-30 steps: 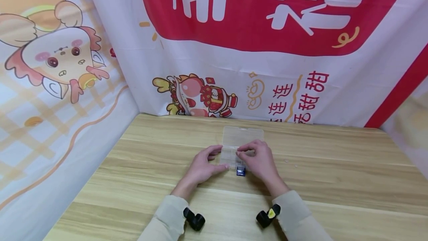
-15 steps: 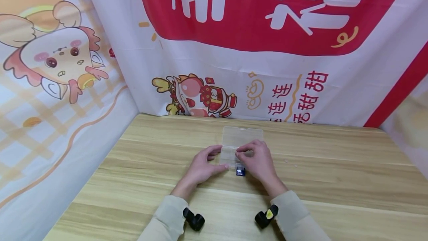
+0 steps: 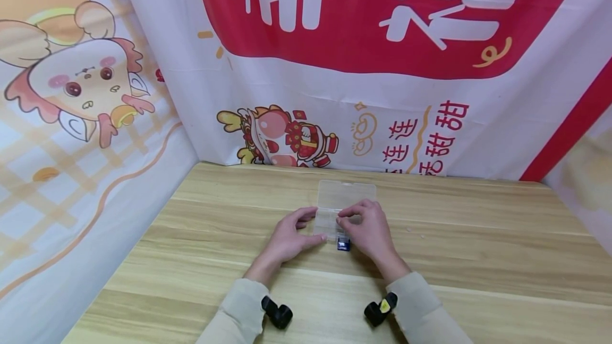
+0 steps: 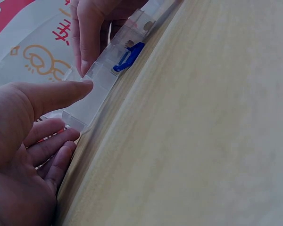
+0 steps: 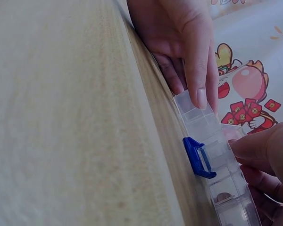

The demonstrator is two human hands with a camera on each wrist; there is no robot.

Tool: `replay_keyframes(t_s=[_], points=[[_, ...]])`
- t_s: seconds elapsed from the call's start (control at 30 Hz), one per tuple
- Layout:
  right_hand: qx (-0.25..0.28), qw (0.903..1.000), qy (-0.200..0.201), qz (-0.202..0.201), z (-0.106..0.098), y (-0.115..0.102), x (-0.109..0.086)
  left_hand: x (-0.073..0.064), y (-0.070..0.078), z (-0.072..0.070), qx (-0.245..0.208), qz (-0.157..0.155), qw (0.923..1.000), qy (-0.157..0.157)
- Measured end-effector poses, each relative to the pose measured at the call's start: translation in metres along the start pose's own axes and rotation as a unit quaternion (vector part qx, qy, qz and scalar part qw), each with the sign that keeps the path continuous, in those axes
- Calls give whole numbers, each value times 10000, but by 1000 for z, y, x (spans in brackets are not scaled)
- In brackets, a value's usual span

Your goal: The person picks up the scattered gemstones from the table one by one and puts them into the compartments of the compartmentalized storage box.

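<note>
A clear plastic compartment box lies on the table with its lid folded back. At its left end, my left hand holds the box, thumb on the near side and fingers by the far side. My right hand has thumb and index fingertips brought together over the middle compartments; whether something small is between them is hidden. On the front wall hangs a blue latch, below the right hand. Small brownish round pieces sit in compartments toward the right end.
The wooden table runs back to a printed cloth. Two tiny pale bits lie right of the right hand. A black wrist camera is strapped to each sleeve.
Almost nothing moves. Both hands keep their places at the box, and the whole view drifts very slightly left.
</note>
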State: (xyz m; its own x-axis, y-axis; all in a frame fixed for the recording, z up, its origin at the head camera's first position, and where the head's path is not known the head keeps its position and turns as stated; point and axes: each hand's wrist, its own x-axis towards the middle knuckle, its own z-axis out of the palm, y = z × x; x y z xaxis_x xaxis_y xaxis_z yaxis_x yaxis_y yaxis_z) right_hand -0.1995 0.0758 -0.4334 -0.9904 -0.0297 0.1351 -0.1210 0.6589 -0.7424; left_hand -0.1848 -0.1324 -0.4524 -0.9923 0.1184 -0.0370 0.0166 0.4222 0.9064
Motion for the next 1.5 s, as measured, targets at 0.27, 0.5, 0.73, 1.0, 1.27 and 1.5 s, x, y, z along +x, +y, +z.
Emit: replay_keyframes(t_s=[0.27, 0.5, 0.73, 1.0, 1.27, 1.5], points=[[-15, 10000, 0, -29, 0, 0, -1, -1, 1, -1, -4, -42, 10000, -14], [184, 9998, -118, 27, -3, 3, 1, 0, 0, 0, -5, -29, 10000, -36], [295, 9994, -180, -36, -5, 7, 2, 0, 2, 1, -121, 22, 9999, -93], [636, 9973, -326, 161, -10, 9, 1, -1, 1, 1, -78, 37, 9998, -173], [1061, 9937, -178, 317, -35, 19, -2, 0, 1, 2, -63, 103, 9998, -129], [1022, 9943, 29, 306, -69, 42, -4, 0, 0, 2, -76, 73, 9998, -142]])
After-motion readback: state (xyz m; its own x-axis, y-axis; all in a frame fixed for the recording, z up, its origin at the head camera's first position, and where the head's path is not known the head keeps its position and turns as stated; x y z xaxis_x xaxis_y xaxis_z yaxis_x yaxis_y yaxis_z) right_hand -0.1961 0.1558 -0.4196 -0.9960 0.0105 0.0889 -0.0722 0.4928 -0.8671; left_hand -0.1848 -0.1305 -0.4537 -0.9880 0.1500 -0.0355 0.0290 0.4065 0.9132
